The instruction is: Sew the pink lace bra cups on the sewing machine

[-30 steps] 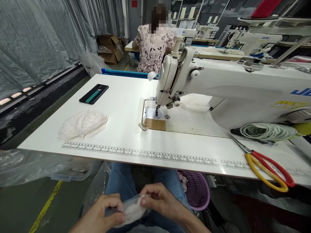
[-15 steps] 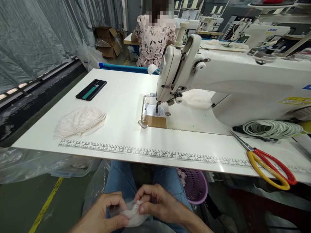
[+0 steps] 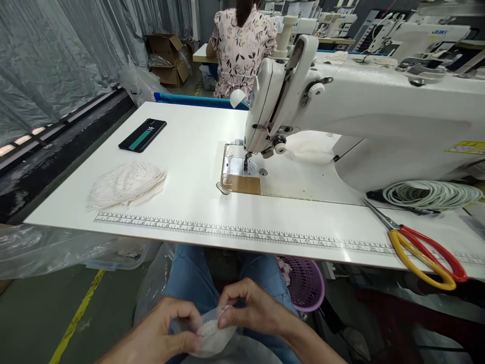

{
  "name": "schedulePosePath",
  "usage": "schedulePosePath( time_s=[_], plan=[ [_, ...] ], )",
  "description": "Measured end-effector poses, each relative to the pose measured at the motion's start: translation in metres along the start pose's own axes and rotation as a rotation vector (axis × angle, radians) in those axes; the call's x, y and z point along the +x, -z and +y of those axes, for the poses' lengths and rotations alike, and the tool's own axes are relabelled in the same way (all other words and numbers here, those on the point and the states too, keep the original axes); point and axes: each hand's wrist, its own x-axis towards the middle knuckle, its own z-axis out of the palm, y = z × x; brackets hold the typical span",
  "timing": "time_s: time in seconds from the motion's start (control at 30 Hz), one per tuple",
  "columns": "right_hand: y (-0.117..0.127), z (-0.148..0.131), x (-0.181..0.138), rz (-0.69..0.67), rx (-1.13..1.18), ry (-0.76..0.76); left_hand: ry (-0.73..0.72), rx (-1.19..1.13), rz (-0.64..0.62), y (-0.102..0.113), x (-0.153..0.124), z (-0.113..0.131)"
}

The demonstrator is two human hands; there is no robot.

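Over my lap, a small piece of sheer white fabric with a lacy edge [image 3: 212, 337] is stretched between my two hands. The left side of it is pinched by my left hand [image 3: 172, 328], thumb against fingers. My right hand [image 3: 250, 309] grips the upper right edge between thumb and fingertips. On the table above lies a folded stack of cream lace pieces [image 3: 127, 184]. The white sewing machine [image 3: 273, 111] stands beyond my hands, its presser foot [image 3: 246, 164] over the metal plate.
A ruler scale [image 3: 242, 232] runs along the table's front edge. Scissors with red and yellow handles [image 3: 420, 253] overhang that edge, near a coil of pale cord [image 3: 432, 195]. A phone [image 3: 143, 135] lies back left. Below stands a purple basket [image 3: 308, 285]. A person [image 3: 244, 50] sits ahead.
The fabric is spread a little wider between my hands, and my right hand has shifted slightly up. The view has tilted and moved a little.
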Motion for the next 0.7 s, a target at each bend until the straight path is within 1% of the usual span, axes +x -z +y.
schedulePosePath(
  time_s=[0.1, 0.13, 0.23, 0.3, 0.53, 0.7],
  plan=[
    [0.002, 0.0, -0.002, 0.011, 0.007, -0.025, 0.046, 0.013, 0.073, -0.001, -0.001, 0.002],
    [0.002, -0.001, -0.002, 0.014, 0.012, -0.033, 0.049, 0.014, 0.071, -0.001, -0.001, 0.003],
    [0.002, -0.003, -0.002, -0.011, 0.033, -0.049, 0.029, 0.029, -0.001, 0.0, -0.001, 0.004],
    [0.002, -0.005, -0.002, -0.033, 0.034, -0.047, 0.019, 0.041, -0.026, 0.0, -0.002, 0.003],
    [0.0, -0.007, -0.001, -0.025, 0.03, -0.035, 0.025, -0.008, -0.006, 0.0, -0.001, -0.007],
    [0.004, -0.006, -0.003, -0.028, 0.018, -0.025, -0.031, -0.142, -0.048, -0.003, 0.005, -0.001]
  ],
)
